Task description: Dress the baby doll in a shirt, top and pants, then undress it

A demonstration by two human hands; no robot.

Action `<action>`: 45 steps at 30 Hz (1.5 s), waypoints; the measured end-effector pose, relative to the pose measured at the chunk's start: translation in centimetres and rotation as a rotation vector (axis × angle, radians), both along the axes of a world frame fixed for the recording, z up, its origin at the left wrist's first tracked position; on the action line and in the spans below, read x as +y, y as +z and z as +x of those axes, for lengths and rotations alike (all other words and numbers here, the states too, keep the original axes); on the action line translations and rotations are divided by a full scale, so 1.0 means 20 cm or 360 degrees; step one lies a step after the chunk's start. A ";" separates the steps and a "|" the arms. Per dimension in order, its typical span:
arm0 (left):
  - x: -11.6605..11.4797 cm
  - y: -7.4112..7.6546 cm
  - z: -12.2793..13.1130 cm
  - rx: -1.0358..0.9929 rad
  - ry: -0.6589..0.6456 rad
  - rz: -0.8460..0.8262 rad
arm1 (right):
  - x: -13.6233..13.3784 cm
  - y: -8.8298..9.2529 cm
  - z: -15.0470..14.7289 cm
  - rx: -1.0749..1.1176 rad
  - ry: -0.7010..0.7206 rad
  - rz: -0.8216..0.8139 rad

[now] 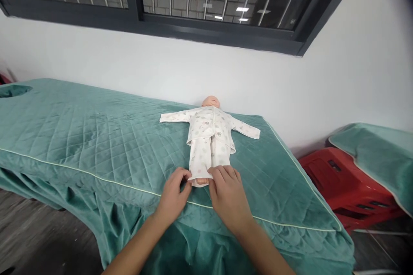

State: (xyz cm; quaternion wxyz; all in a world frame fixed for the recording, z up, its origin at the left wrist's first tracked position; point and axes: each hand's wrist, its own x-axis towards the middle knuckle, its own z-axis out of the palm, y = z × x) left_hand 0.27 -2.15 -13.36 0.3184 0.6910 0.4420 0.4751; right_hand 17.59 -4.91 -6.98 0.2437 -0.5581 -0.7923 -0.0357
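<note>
On the green quilted bed cover lies a baby doll (pixel 211 102) on its back, its head toward the wall. It wears a white printed jacket (pixel 209 122) with both sleeves spread wide, and white printed trousers (pixel 200 157). My left hand (pixel 176 193) pinches the left edge of one trouser cuff. With its fingers closed, my right hand (pixel 228 195) grips the other edge of that same cuff. Between my hands the doll's foot (pixel 202 181) shows inside the cuff opening. The other trouser leg's end is hidden behind my right hand.
The bed (pixel 97 124) with its green cover runs along the white wall, under a dark-framed window (pixel 219 36). A face hole (pixel 14 90) is at its far left. Right of the bed stands a red plastic stool (pixel 348 184) partly under a green cloth (pixel 383 154).
</note>
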 end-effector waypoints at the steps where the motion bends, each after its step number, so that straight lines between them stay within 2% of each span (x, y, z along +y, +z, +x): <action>1: 0.00 -0.01 0.00 0.0032 -0.0006 0.0022 | 0.00 -0.01 0.00 0.0015 -0.0004 -0.0004; 8: -0.01 0.02 0.08 0.0543 0.0084 0.0402 | -0.01 -0.05 0.00 0.0139 0.0012 -0.0075; 15: 0.02 0.01 0.10 0.0276 0.0059 0.0401 | -0.03 -0.09 0.01 0.0300 0.0086 -0.0149; 18: 0.01 0.00 0.08 0.0337 0.0092 0.0412 | -0.04 -0.12 0.08 0.0475 0.0113 -0.0082; 20: -0.01 0.00 0.08 0.0415 0.0160 0.0446 | -0.06 -0.15 0.14 0.0575 0.0007 -0.0006; 23: -0.04 0.04 0.09 0.0538 0.0245 0.0580 | -0.08 -0.23 0.24 0.0657 -0.0165 0.0052; 27: -0.04 0.12 0.17 0.0768 0.0138 0.0691 | -0.07 -0.30 0.27 0.0750 -0.0227 -0.0003; 32: 0.03 0.17 0.27 0.0926 0.0144 0.0684 | -0.03 -0.25 0.22 0.0931 -0.0156 -0.0081; 35: 0.06 0.18 0.29 0.0879 0.0135 0.0680 | -0.03 -0.22 0.19 0.0908 -0.0171 -0.0057; 38: 0.07 0.18 0.30 0.0711 0.0141 0.0626 | -0.04 -0.23 0.17 0.0797 -0.0216 0.0072; 42: 0.05 0.17 0.28 0.0530 0.0109 0.0585 | -0.05 -0.28 0.17 0.0712 -0.0092 0.0170; 45: 0.04 0.17 0.27 0.0507 0.0061 0.0587 | -0.05 -0.27 0.18 0.0760 -0.0051 0.0168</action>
